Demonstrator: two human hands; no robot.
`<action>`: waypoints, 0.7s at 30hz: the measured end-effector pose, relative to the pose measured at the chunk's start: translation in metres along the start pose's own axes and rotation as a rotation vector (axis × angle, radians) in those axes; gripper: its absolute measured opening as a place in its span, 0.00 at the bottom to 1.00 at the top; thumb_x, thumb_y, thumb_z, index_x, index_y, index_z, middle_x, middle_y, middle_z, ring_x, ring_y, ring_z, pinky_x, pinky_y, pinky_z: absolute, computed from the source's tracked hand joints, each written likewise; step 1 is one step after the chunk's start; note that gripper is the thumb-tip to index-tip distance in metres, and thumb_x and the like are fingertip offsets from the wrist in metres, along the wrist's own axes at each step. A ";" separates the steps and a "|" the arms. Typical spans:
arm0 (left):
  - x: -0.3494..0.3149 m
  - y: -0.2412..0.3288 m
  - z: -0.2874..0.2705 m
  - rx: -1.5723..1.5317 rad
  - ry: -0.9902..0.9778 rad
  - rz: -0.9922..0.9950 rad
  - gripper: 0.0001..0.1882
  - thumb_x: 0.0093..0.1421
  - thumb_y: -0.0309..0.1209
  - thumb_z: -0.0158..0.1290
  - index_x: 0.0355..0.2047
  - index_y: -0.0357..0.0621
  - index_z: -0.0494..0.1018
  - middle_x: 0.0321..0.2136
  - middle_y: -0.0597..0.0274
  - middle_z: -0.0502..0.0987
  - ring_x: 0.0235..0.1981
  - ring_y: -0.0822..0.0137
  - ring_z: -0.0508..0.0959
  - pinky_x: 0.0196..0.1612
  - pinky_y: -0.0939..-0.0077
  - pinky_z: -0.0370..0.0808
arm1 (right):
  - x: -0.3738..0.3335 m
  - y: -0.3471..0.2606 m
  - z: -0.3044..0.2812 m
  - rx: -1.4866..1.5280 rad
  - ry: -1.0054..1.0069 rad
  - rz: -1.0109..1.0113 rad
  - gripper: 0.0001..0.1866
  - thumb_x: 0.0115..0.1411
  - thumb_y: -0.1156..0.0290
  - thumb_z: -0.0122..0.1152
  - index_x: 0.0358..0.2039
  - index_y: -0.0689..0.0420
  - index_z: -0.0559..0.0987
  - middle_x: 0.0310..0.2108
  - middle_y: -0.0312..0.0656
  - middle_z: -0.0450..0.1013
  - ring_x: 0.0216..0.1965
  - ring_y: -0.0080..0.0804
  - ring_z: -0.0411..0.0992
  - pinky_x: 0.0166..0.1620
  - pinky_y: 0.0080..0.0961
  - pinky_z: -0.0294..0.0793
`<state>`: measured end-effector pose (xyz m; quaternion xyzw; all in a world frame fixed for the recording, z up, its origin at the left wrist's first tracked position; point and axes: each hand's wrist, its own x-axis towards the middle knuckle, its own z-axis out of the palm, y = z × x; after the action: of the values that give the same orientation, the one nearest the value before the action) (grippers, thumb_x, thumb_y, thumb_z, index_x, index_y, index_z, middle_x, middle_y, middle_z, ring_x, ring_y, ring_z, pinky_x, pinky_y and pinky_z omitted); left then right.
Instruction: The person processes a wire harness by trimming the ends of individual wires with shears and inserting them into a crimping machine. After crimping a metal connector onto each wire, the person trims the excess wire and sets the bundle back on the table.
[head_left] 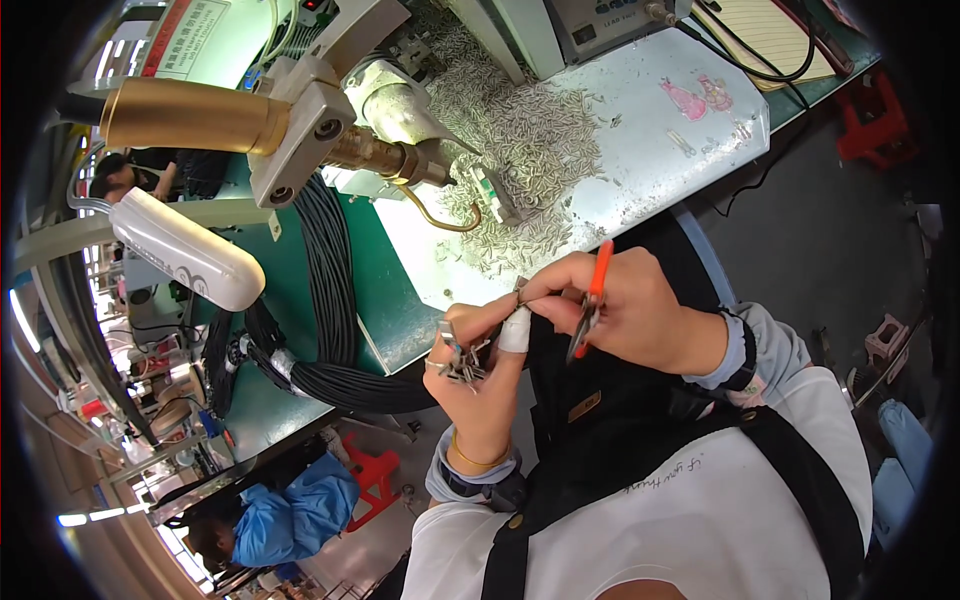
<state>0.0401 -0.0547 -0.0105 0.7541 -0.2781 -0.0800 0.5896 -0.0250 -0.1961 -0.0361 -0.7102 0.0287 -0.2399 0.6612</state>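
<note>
My left hand is closed, with white tape round one finger. Several small metal connector pieces are gathered in its curled fingers. At its fingertips it pinches a tiny metal part, mostly covered by the fingers. My right hand meets it there, thumb and forefinger closed on the same spot. Tucked in the right hand is a small hand tool with orange handles, pliers or cutters; its exact kind is partly hidden. Just beyond my hands, a large heap of small metal pins covers part of the white work board.
A soldering fixture with a brass-coloured cylinder and bent copper tube overhangs the board. A white lamp-like head hangs at left. Bundled black cables lie on the green mat. A control box stands behind. A person in blue sits lower left.
</note>
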 end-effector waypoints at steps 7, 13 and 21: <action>-0.004 -0.001 0.003 0.328 -0.027 0.235 0.17 0.41 0.14 0.55 0.34 0.38 0.70 0.19 0.60 0.68 0.19 0.71 0.69 0.22 0.84 0.64 | -0.002 0.001 0.005 -0.400 0.093 -0.339 0.07 0.47 0.80 0.58 0.29 0.59 0.72 0.17 0.38 0.69 0.16 0.21 0.68 0.20 0.16 0.65; -0.005 -0.011 0.007 0.231 0.035 0.325 0.16 0.41 0.15 0.56 0.33 0.38 0.70 0.19 0.59 0.68 0.18 0.70 0.69 0.21 0.84 0.64 | 0.000 -0.012 0.002 -0.117 -0.017 0.062 0.04 0.52 0.78 0.54 0.30 0.60 0.71 0.18 0.35 0.68 0.19 0.19 0.69 0.23 0.15 0.66; -0.001 0.008 0.007 -0.182 0.086 -0.229 0.09 0.50 0.21 0.53 0.32 0.35 0.66 0.23 0.64 0.69 0.19 0.81 0.64 0.19 0.90 0.58 | -0.001 -0.006 0.005 0.066 -0.017 0.150 0.04 0.54 0.76 0.54 0.30 0.61 0.70 0.19 0.36 0.69 0.21 0.17 0.69 0.24 0.14 0.66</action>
<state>0.0335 -0.0617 -0.0056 0.7270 -0.1567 -0.1392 0.6539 -0.0255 -0.1908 -0.0309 -0.6861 0.0682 -0.1843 0.7005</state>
